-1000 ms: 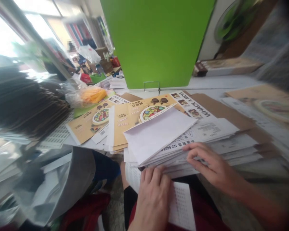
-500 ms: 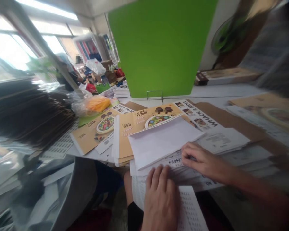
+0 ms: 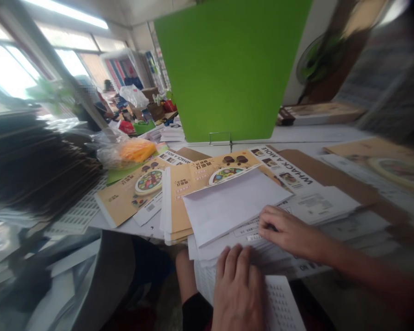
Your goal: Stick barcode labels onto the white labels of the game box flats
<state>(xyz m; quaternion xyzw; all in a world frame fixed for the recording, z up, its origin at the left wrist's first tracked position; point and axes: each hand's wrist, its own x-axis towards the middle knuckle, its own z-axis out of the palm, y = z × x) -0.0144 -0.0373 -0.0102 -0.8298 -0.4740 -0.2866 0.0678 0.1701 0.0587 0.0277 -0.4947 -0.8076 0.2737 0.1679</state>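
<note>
My left hand point(image 3: 238, 289) lies open at the bottom centre, fingers stretched out over the near edge of the white printed cardboard point(image 3: 274, 246). Partly under it is a sheet point(image 3: 284, 299) with rows of small print, perhaps labels. My right hand point(image 3: 283, 230) rests on the cardboard, fingers curled with the thumb against them; what they hold, if anything, is hidden. Just left of its fingertips sits a small pale strip point(image 3: 253, 238), perhaps a label. A raised blank white flap point(image 3: 231, 202) lies beyond both hands, against tan printed boxes point(image 3: 182, 197).
A green board point(image 3: 227, 69) stands upright behind the boxes. Dark stacked sheets point(image 3: 37, 165) rise at left, near an orange bundle in clear plastic point(image 3: 136, 149). A grey bin point(image 3: 113, 271) with paper scraps is at lower left. A person point(image 3: 112, 94) sits far back.
The bold printed characters beside my right hand are now covered by the small pale strip. My left hand sits slightly lower and further right in view; my right hand is nearly still.
</note>
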